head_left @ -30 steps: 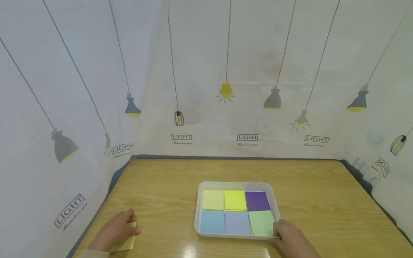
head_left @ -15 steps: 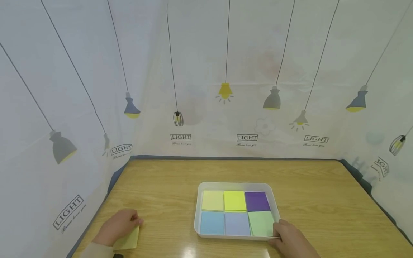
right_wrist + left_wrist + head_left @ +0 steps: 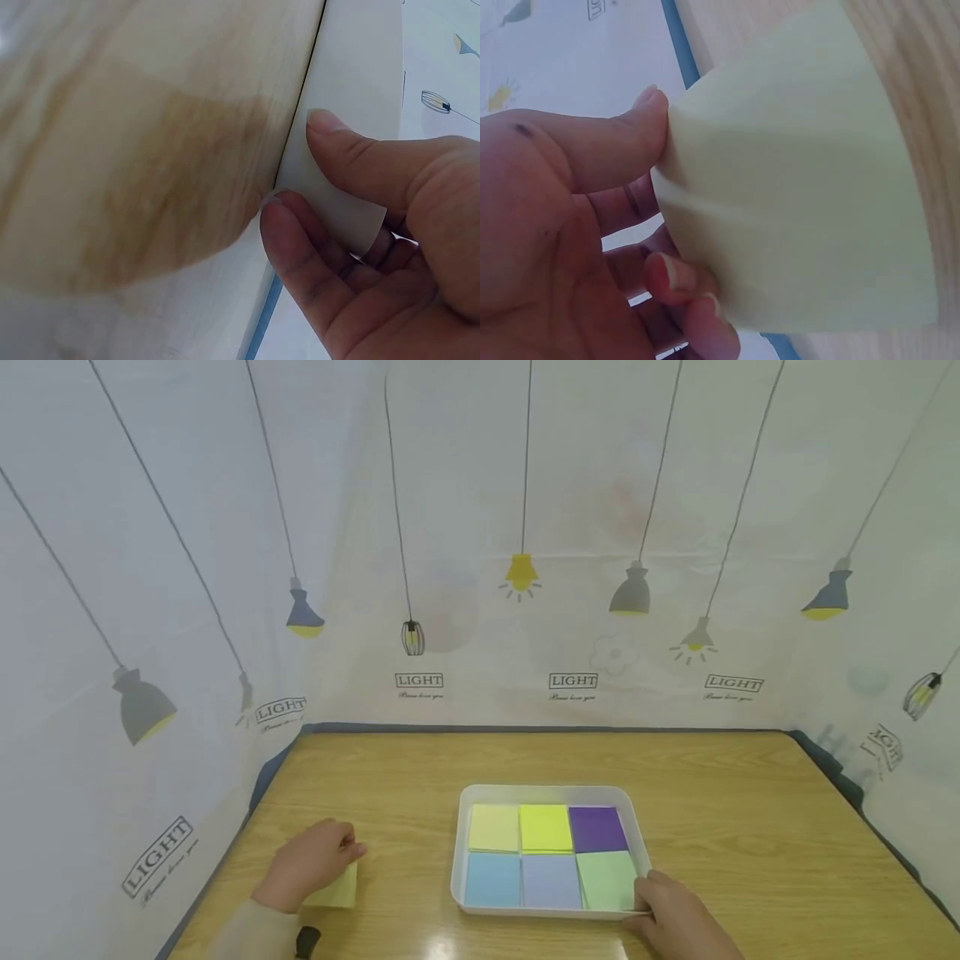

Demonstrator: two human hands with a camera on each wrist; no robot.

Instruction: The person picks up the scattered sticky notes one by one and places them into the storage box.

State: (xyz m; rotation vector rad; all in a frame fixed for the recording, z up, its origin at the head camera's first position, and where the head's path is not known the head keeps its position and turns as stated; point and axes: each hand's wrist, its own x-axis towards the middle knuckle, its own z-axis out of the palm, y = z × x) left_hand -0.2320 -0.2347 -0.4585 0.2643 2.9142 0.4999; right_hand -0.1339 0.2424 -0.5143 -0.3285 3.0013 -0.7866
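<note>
A square pale yellow paper note (image 3: 802,180) is pinched by one edge between the thumb and fingers of my left hand (image 3: 311,864), bending a little in the left wrist view. In the head view it hangs low over the left part of the table, partly covered by the hand. My right hand (image 3: 681,917) grips the near right corner of a white tray (image 3: 458,860), thumb and fingers around its wall (image 3: 352,67). Two rows of square paper lie inside: pale yellow (image 3: 493,828), bright yellow (image 3: 544,827), purple (image 3: 597,829), light blue (image 3: 492,880), lavender (image 3: 551,881) and light green (image 3: 607,880).
The tray stands on a wood-grain table (image 3: 405,768). Behind and on both sides rises a pale cloth (image 3: 480,485) printed with hanging lamps. A dark band (image 3: 307,941) shows beside the left sleeve (image 3: 258,931).
My left hand has moved right and farther from me, carrying the pale yellow note closer to the tray. The right hand and the tray have stayed put.
</note>
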